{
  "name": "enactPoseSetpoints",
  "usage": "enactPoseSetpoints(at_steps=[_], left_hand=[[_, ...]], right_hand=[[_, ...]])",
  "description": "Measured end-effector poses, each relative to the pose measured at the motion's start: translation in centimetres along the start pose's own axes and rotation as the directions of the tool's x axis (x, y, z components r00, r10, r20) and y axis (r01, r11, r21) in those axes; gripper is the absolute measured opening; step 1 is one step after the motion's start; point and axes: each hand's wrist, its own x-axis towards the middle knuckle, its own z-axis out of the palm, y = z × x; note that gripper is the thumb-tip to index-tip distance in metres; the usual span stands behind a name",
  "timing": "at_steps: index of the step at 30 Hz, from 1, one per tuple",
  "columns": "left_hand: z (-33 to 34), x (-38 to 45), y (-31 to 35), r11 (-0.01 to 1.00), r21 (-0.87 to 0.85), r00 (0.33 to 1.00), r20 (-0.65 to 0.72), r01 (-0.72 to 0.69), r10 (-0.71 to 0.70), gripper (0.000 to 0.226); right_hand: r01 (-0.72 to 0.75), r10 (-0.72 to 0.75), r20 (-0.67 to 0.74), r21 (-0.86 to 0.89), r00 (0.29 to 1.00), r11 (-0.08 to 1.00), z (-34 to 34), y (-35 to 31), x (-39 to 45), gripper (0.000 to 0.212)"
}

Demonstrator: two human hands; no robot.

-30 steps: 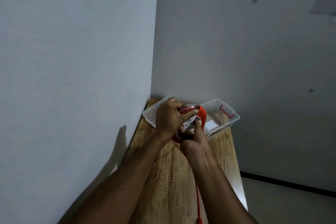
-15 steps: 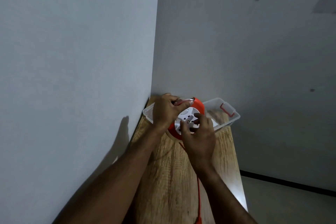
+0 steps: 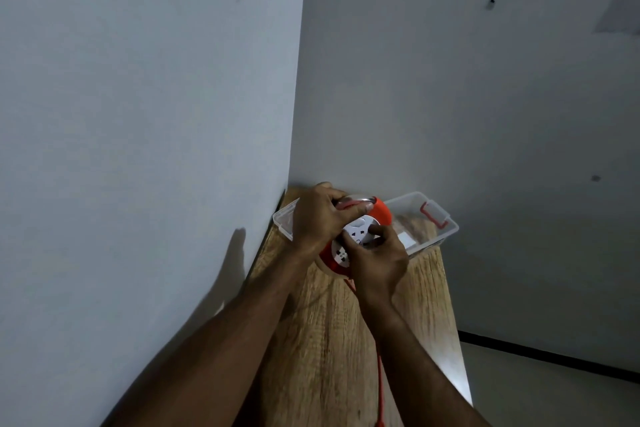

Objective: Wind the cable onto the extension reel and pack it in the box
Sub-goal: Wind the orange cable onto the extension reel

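An orange extension reel [image 3: 382, 215] with a white socket face [image 3: 353, 240] is held above the wooden table [image 3: 332, 333], just in front of the clear plastic box [image 3: 440, 234]. My left hand [image 3: 318, 218] grips the reel's top and left rim. My right hand [image 3: 379, 262] presses its fingers on the white centre of the reel. An orange cable [image 3: 380, 378] runs from the reel's underside down the table towards me, partly hidden by my right forearm.
The box has red latches [image 3: 431, 215] and stands at the table's far end against the grey walls, with something white [image 3: 407, 238] inside. The table is narrow; its right edge drops to the floor.
The reel has turned so its white face shows more. My right hand has shifted around the face, from below it to its right side.
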Motion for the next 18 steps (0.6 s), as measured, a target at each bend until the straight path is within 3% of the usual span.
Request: enactPoseSetpoints(at_steps=[2,3,4,5,6,7,8,11,15,17,18], left_hand=[[0.1,-0.2,0.3,1.000,0.002,1.000,-0.017,-0.015,0.016,0.048],[0.3,-0.4,0.4,0.999,0.001,0.999,-0.028,-0.035,0.035,0.050],[0.5,-0.7,0.4,0.998,0.008,0.998,-0.032,-0.058,0.058,0.053],[0.8,-0.9,0.3,0.997,0.020,0.997,-0.029,-0.077,0.078,0.057],[1.0,-1.1,0.3,0.996,0.028,0.996,-0.023,-0.090,0.091,0.060],[1.1,-1.2,0.2,0.995,0.029,0.995,-0.025,-0.095,0.096,0.061],[1.1,-1.2,0.2,0.995,0.029,0.995,-0.037,-0.091,0.092,0.061],[0.7,-0.6,0.0,0.998,0.021,0.995,-0.081,-0.058,0.060,0.059],[0.7,-0.7,-0.1,1.000,-0.021,0.996,-0.089,0.020,-0.022,0.056],[0.8,-0.6,0.0,0.998,-0.031,0.995,-0.090,0.049,-0.052,0.052],[0.7,-0.4,0.1,0.998,-0.032,0.994,-0.087,0.059,-0.061,0.049]], right_hand=[[-0.319,0.321,-0.013,0.082,0.947,0.944,0.7,-0.1,0.4,0.051],[-0.530,0.537,0.024,0.206,0.843,0.823,1.1,-0.5,0.9,0.054],[-0.711,0.729,0.127,0.385,0.672,0.588,1.1,-1.2,1.3,0.063],[-0.792,0.815,0.295,0.538,0.498,0.290,1.2,-1.6,1.7,0.072],[-0.785,0.802,0.437,0.617,0.408,0.063,1.0,-1.9,1.9,0.073],[-0.763,0.767,0.513,0.645,0.385,-0.047,0.8,-2.3,1.9,0.069],[-0.757,0.750,0.541,0.648,0.380,-0.084,0.5,-2.9,1.8,0.065],[-0.758,0.722,0.569,0.646,0.395,-0.095,-0.5,-3.7,1.8,0.064],[-0.782,0.680,0.560,0.622,0.473,0.031,-1.9,-4.4,1.0,0.052],[-0.767,0.666,0.470,0.591,0.579,0.249,-2.3,-4.1,0.2,0.038],[-0.702,0.621,0.361,0.525,0.696,0.482,-2.4,-3.6,-0.2,0.035]])
